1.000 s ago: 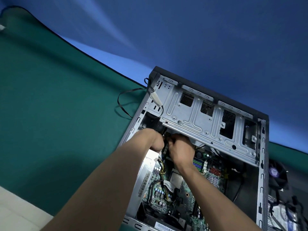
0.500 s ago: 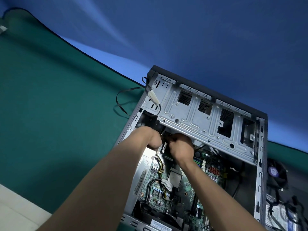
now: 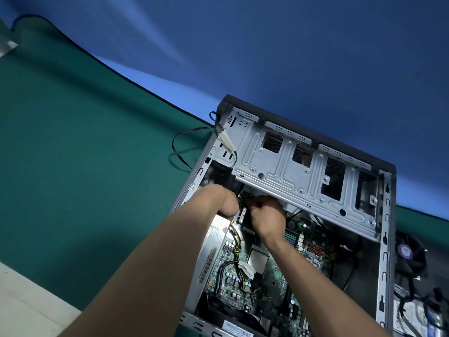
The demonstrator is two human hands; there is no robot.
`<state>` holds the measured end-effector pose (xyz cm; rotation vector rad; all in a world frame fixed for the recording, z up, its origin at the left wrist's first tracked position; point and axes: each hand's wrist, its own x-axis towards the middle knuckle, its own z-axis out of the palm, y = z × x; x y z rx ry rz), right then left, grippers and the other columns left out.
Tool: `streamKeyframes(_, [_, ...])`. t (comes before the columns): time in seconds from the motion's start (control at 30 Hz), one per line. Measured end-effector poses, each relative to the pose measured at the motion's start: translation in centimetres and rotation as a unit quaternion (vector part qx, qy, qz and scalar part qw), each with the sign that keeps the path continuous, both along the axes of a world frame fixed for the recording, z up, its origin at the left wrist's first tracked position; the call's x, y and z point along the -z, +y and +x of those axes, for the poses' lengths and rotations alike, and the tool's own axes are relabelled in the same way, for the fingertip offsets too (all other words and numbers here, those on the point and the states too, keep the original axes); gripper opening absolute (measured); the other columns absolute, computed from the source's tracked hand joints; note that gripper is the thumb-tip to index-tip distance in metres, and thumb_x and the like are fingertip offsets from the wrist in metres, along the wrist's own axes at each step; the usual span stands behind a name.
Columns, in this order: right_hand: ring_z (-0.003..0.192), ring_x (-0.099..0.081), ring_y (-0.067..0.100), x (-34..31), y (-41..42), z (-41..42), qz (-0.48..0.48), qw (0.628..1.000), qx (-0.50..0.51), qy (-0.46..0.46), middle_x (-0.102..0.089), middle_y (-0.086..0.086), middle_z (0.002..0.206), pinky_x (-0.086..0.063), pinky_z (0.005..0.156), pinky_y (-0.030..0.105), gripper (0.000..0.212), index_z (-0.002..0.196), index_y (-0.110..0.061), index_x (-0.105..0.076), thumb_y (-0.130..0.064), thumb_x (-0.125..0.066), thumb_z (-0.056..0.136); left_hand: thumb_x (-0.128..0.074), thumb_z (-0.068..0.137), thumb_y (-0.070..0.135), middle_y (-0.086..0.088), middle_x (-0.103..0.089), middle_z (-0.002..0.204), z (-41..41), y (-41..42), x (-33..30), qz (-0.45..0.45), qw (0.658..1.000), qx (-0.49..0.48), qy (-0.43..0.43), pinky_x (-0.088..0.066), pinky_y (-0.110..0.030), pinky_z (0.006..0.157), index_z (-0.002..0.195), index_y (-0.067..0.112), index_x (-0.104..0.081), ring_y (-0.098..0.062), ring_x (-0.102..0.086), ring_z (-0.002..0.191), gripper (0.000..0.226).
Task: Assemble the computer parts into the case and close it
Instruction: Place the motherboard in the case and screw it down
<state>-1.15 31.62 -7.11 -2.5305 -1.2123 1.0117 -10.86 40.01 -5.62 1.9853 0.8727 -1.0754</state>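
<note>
Blue wall (image 3: pixel 291 45) fills the background behind everything, and below it a wide green mat (image 3: pixel 73 166) covers the work surface, its dark edge curving from upper left down toward the computer case (image 3: pixel 386 239). A pale strip of bare surface (image 3: pixel 24 300) shows beyond the mat's near left corner.

That case lies open on its side on the mat, toward the right. Across its far end sits a grey metal drive cage (image 3: pixel 303 171). Below the cage, inside the case, the green motherboard (image 3: pixel 272 276) is exposed, with a bundle of yellow and black wires (image 3: pixel 239 254) running over its left part. A thin black cable (image 3: pixel 179 147) loops out of the case's far left corner onto the mat. Just outside the case's right wall a cooling fan (image 3: pixel 408 254) lies among black leads.

Both bare forearms reach into the case. The left hand (image 3: pixel 226 203) and right hand (image 3: pixel 267 215) meet under the near edge of the drive cage, fingers curled close together; what they hold is hidden, so the grip cannot be told.
</note>
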Motion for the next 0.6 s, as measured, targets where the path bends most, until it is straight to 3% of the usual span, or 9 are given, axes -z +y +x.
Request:
streamKeyframes(0.1, [0.056,-0.054,0.019,0.0,0.0,0.0,-0.003,1.0,-0.008,-0.004,-0.067,0.007,0.08,-0.036,0.05,0.021,0.026,0.1,-0.009,-0.069,-0.027,-0.05,0.098,-0.056,0.088,0.012,-0.005,-0.042,0.107,0.0,0.1,0.0,-0.003,1.0,-0.011,0.004,-0.034,-0.03,0.077,0.122,0.004,-0.055,-0.02,-0.038,0.091,0.035])
streamKeyframes(0.23, [0.074,-0.061,0.026,-0.4,0.4,-0.5,0.016,0.998,-0.049,-0.032,-0.062,0.006,0.082,-0.044,0.065,0.026,0.028,0.102,-0.012,-0.066,-0.031,-0.047,0.099,-0.057,0.084,0.009,-0.005,-0.045,0.109,-0.1,0.0,-0.1,-0.007,0.999,-0.052,0.006,-0.037,-0.032,0.079,0.13,0.004,-0.052,-0.02,-0.04,0.092,0.047])
streamKeyframes(0.4, [0.075,-0.056,0.025,-1.3,1.1,-0.5,-0.027,0.99,-0.12,-0.064,-0.059,0.007,0.085,-0.039,0.065,0.025,0.023,0.105,-0.012,-0.065,-0.025,-0.047,0.097,-0.059,0.085,0.009,-0.008,-0.045,0.142,-0.2,0.0,-0.3,-0.007,0.997,-0.077,0.0,-0.035,-0.032,0.083,0.129,0.006,-0.055,-0.018,-0.036,0.097,0.045])
streamKeyframes(0.5, [0.074,-0.053,0.023,-1.5,1.5,-0.6,-0.06,0.991,-0.113,-0.039,-0.056,0.006,0.084,-0.041,0.067,0.026,0.025,0.103,-0.01,-0.066,-0.022,-0.045,0.097,-0.06,0.086,0.01,-0.009,-0.045,0.142,-0.2,-0.1,-0.4,-0.007,0.995,-0.103,-0.007,-0.04,-0.034,0.087,0.133,0.005,-0.052,-0.02,-0.041,0.097,0.048])
streamKeyframes(0.6, [0.076,-0.052,0.024,-1.5,1.7,-0.5,-0.081,0.99,-0.111,-0.007,-0.064,0.012,0.094,-0.043,0.073,0.028,0.028,0.104,-0.006,-0.065,-0.02,-0.042,0.099,-0.059,0.089,0.011,-0.009,-0.052,0.135,-0.3,-0.1,-0.6,-0.023,0.993,-0.116,-0.016,-0.044,-0.037,0.094,0.116,0.003,-0.064,-0.024,-0.053,0.108,0.029])
